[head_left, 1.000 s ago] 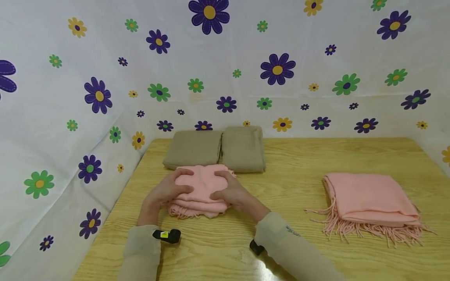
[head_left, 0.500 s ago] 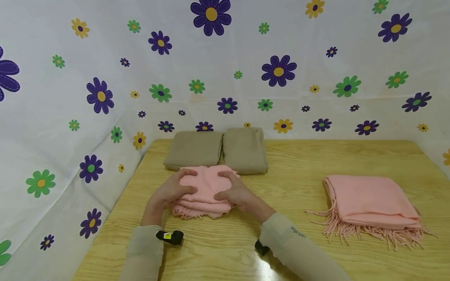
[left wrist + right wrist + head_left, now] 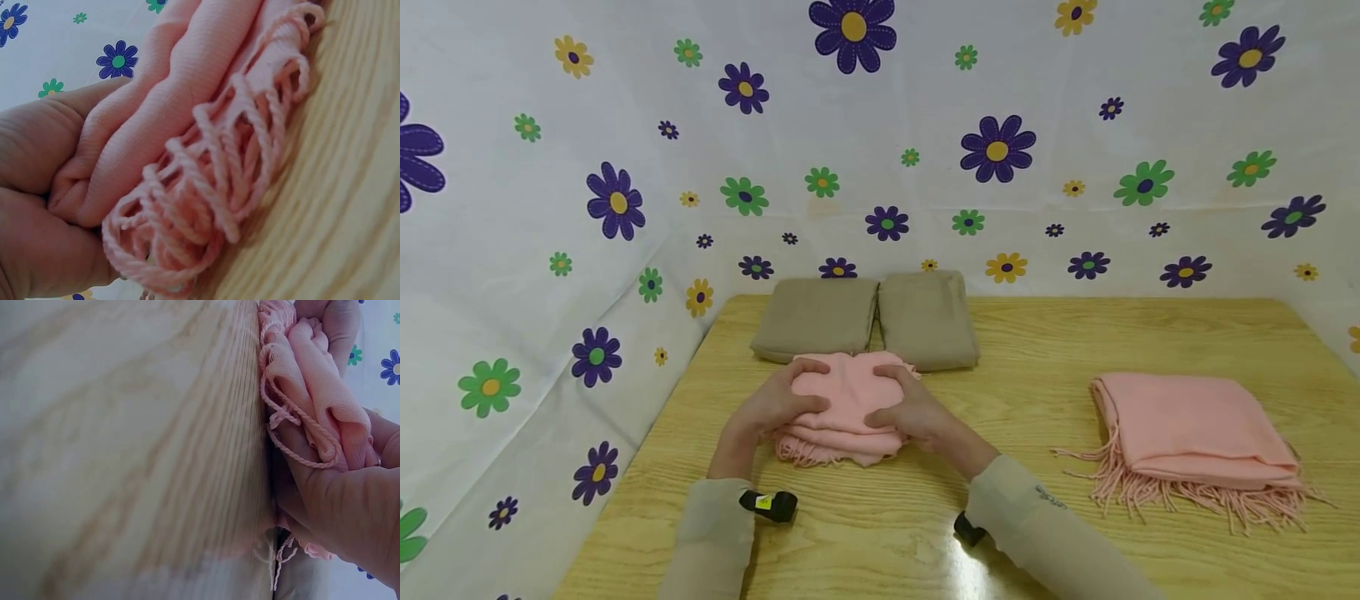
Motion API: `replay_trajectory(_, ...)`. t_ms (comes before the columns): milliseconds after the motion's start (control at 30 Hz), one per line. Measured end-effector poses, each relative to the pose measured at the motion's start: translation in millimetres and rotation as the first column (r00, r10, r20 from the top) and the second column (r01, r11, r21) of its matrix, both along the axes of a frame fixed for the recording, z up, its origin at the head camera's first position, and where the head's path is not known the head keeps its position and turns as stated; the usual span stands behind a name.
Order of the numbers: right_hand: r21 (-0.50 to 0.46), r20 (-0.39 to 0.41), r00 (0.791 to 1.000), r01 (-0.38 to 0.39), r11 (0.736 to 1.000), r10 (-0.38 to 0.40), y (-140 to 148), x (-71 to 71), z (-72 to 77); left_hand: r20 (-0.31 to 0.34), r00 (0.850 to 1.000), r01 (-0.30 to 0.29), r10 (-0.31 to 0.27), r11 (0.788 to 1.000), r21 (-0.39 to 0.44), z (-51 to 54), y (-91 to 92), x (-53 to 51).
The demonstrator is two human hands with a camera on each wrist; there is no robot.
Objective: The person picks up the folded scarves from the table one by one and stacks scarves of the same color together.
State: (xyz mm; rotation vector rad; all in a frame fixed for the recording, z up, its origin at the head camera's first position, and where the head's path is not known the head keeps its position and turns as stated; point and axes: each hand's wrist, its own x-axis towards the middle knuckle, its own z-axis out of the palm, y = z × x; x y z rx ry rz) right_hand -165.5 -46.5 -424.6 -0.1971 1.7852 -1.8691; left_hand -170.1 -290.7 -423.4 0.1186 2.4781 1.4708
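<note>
Left hand (image 3: 778, 400) and right hand (image 3: 921, 410) are gripping a folded pink cloth (image 3: 848, 396) from opposite sides, thumbs and fingers curling over its top and pinching the layers at each side. Judging by this, I am handling the bundle as one compact piece, probably positioning it or squaring it up. Whatever I am doing with it, the next move seems to be calling for even pressure from both sides, so that the layers are not sliding apart, and for a gentle release once the bundle is sitting straight.

The cloth is lying directly between my palms, its fringe (image 3: 793, 450) hanging toward the near edge of the counter (image 3: 1045, 358). From the right wrist, part of my hand is showing between the folds and the counter; whether the cloth's underside is resting on the wood, I cannot tell.

Just beyond the bundle, toward the counter's far left corner, a left tan cloth (image 3: 820, 317) and a right tan cloth (image 3: 928, 321) are lying side by side along the far edge. I cannot tell whether the pink folds are touching them. Well apart, toward the right edge, a second pink cloth (image 3: 1187, 425) is lying folded, its fringe spreading toward the near edge.
</note>
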Motion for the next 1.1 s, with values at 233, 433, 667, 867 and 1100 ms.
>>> replay_trajectory(233,-0.001,-0.007,1.000,0.004,1.000,-0.004,3,-1.1,-2.2,-0.002,1.000,0.012,-0.012,1.000,0.027,1.5,3.3,-0.3)
replay_trajectory(433,0.014,-0.015,1.000,0.015,1.000,-0.015,5,0.1,-1.6,-0.009,1.000,0.029,-0.029,0.999,0.025,1.7,4.8,-0.3)
replay_trajectory(667,0.036,-0.045,0.999,0.031,0.999,-0.029,6,1.2,-3.3,-0.003,0.999,0.045,-0.045,0.998,0.040,0.5,6.5,-0.6)
replay_trajectory(867,0.064,-0.053,0.998,0.036,0.997,-0.033,6,6.1,-2.7,0.029,0.999,0.040,-0.040,0.999,0.024,-0.6,6.1,0.5)
replay_trajectory(1100,0.063,-0.055,0.998,0.032,0.997,-0.029,8,9.3,-2.3,0.038,0.998,0.056,-0.057,0.998,0.033,0.5,7.5,1.2)
